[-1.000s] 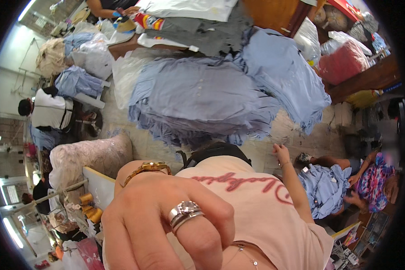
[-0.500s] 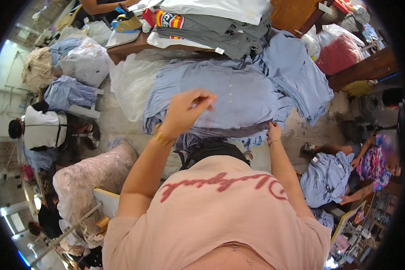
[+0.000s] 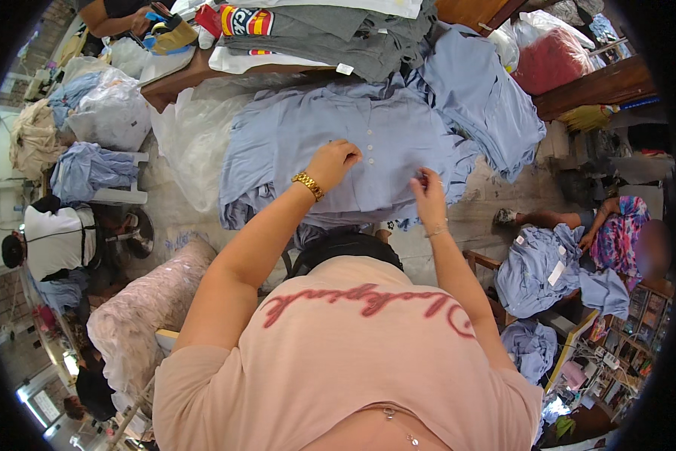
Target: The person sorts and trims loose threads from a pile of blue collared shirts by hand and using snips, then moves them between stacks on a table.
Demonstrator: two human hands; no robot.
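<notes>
Two bare hands are above a pale blue garment (image 3: 300, 124), which lies spread on top of a stack of blue cloth (image 3: 242, 209) straight ahead of the person. The left hand (image 3: 338, 161), a gold watch (image 3: 308, 186) at its wrist, is just left of a column of pale buttons (image 3: 370, 147); its fingers curl inward, and whether that grip pinches cloth cannot be told. The right hand (image 3: 428, 194) is right of the buttons, its grip loosely spread, thumb and fingers slightly apart. Clear plastic sheeting (image 3: 186, 150) lies beside the stack on the left; another blue pile (image 3: 482, 101) adjoins on the right. Beyond, grey garments (image 3: 315, 36) rest on a brown worktop (image 3: 178, 83). Far right, a co-worker (image 3: 620, 222) is beside bunched blue clothes (image 3: 535, 274).
</notes>
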